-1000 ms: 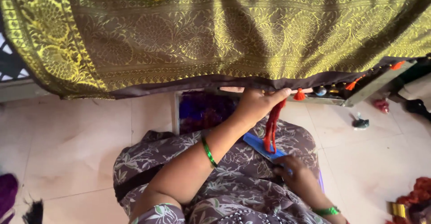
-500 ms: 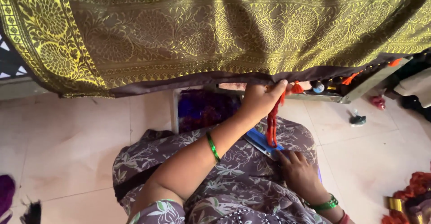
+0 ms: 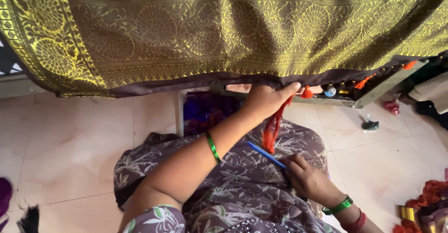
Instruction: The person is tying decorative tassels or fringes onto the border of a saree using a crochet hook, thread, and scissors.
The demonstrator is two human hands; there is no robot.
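Note:
A gold and brown brocade cloth [image 3: 224,27] hangs across the top of the view, its dark hem running left to right. My left hand [image 3: 266,100] pinches that hem together with a bunch of red-orange thread [image 3: 273,128] that dangles below the fingers. An orange tassel [image 3: 306,92] hangs on the hem just right of this hand. My right hand [image 3: 305,177] rests low over my lap and holds one end of a flat blue comb-like tool [image 3: 263,153], whose far end reaches the bottom of the thread bunch.
A metal frame [image 3: 373,95] under the cloth holds small spools. Purple fabric [image 3: 207,111] lies in a box below the hem. Scraps of red thread [image 3: 427,200] and a gold spool [image 3: 407,213] lie on the tiled floor at the right.
My right hand has lifted the blue tool off my lap and tilted it up to the thread. The thread bunch has swung left. My left hand stays on the hem.

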